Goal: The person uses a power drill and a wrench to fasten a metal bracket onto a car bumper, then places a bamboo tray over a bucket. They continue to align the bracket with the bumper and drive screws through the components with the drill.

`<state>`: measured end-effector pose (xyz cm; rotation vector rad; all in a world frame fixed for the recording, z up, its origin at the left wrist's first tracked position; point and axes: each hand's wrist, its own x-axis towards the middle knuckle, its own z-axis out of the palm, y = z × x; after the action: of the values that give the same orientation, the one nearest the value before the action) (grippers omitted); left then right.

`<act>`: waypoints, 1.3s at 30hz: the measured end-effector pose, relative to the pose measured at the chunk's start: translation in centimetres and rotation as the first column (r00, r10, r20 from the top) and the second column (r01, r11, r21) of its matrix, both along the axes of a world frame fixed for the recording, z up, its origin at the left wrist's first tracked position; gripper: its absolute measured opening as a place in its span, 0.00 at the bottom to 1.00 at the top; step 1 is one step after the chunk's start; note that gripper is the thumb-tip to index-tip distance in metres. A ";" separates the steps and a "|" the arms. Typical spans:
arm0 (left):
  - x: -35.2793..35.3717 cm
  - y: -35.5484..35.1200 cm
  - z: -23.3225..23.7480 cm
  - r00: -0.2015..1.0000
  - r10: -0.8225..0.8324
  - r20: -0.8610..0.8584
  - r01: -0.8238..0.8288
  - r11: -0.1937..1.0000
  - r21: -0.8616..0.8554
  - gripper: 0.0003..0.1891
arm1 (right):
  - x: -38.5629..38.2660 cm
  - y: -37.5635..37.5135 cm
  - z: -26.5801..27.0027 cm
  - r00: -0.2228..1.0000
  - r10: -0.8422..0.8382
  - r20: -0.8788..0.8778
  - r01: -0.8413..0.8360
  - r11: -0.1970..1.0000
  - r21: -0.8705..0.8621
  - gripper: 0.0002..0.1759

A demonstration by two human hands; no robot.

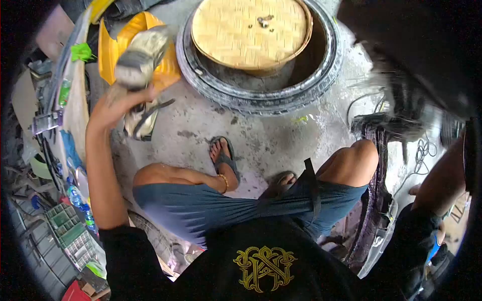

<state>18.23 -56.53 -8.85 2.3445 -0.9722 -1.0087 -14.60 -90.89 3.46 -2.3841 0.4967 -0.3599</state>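
Observation:
My left hand [118,103] is at the upper left, its fingers closed round a worn grey and cream object [143,57], which is blurred and too unclear to name. A strap or cord hangs near the fingers, and a similar pale and dark part [140,122] shows below them. Just behind is a yellow-orange curved plastic piece [113,52]. My right forearm [444,185] rises along the right edge, but its hand does not show. Large dark, motion-blurred shapes [406,65] fill the upper right.
A round woven bamboo tray [226,35] sits over a tire [266,103] ahead of my feet. Cables [427,153] lie on the concrete floor at right. A long dark part [371,215] lies beside my right leg. Bottles [75,195] and a green compartment box [68,228] are at left.

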 end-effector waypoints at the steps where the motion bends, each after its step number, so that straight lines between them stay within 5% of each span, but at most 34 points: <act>1: -0.9 2.1 -1.0 0.997 0.006 -0.071 -0.008 0.999 -0.035 0.26 | 0.5 -0.2 -0.1 1.000 0.004 -0.003 -0.004 1.000 -0.005 0.11; 4: -2.9 8.0 -8.8 0.943 0.136 -0.304 -0.166 0.983 -0.074 0.31 | 1.1 -0.6 -0.7 1.000 0.013 -0.020 -0.014 1.000 -0.022 0.11; 11: -3.3 19.4 -37.0 0.946 0.302 -0.116 -0.315 0.942 -0.115 0.35 | 0.8 -0.7 -0.6 1.000 -0.016 -0.023 0.015 0.999 -0.051 0.11; 13: -3.9 21.0 -41.9 0.894 0.372 0.249 -0.362 0.928 -0.090 0.34 | 0.7 -0.6 -0.4 1.000 -0.023 -0.021 0.022 0.998 -0.051 0.11; 14: -4.1 21.9 -43.9 0.897 0.372 0.241 -0.359 0.928 -0.096 0.34 | 0.6 -0.6 -0.3 0.999 -0.024 -0.023 0.023 0.998 -0.056 0.12; 16: -4.9 22.1 -45.4 0.801 0.364 0.476 -0.403 0.915 -0.022 0.33 | 0.6 -0.5 -0.2 0.999 -0.029 -0.028 0.027 0.998 -0.065 0.12; 19: -10.7 12.9 -35.4 0.662 0.259 0.703 -0.299 0.952 -0.069 0.26 | 0.9 -0.6 -0.4 0.999 -0.037 -0.036 0.035 0.997 -0.069 0.12; 20: -13.0 11.2 -36.2 0.901 0.266 0.341 -0.216 0.960 -0.179 0.21 | 0.9 -0.7 -0.4 0.999 -0.036 -0.039 0.033 0.997 -0.073 0.12; 21: -15.3 9.5 -36.9 0.966 0.233 -0.108 -0.253 0.935 -0.247 0.17 | 1.0 -0.7 -0.4 0.998 -0.036 -0.042 0.033 0.997 -0.076 0.12; 22: -17.8 6.9 -37.0 0.977 -0.028 -0.210 -0.036 0.954 -0.297 0.10 | 1.0 -0.8 -0.2 0.998 -0.038 -0.045 0.034 0.996 -0.084 0.12; 23: -19.8 5.9 -41.0 0.886 -0.403 -0.229 0.254 0.836 -0.486 0.11 | 1.0 -0.7 -0.2 0.998 -0.041 -0.044 0.037 0.995 -0.089 0.12; 25: -24.1 4.0 -44.3 0.720 -0.683 -0.123 0.534 0.658 -0.531 0.12 | 0.8 -0.6 -0.2 0.998 -0.049 -0.040 0.045 0.995 -0.089 0.12; 28: -26.4 1.6 -46.8 0.636 -0.772 -0.027 0.722 0.606 -0.334 0.11 | 0.8 -0.6 -0.3 0.997 -0.054 -0.047 0.048 0.993 -0.104 0.12; 38: -27.4 -1.0 -44.5 0.711 -0.651 -0.265 0.619 0.759 -0.201 0.07 | -0.2 0.3 -0.2 0.992 -0.120 -0.033 0.115 0.985 -0.126 0.12; 39: -26.6 -1.4 -43.8 0.568 -0.792 -0.225 0.754 0.610 -0.243 0.07 | -0.3 0.3 -0.2 0.992 -0.121 -0.027 0.117 0.985 -0.125 0.12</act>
<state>-8.40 -57.95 -52.70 1.5173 -1.9363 -1.5122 -14.94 -90.60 3.27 -2.4892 0.6523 -0.4144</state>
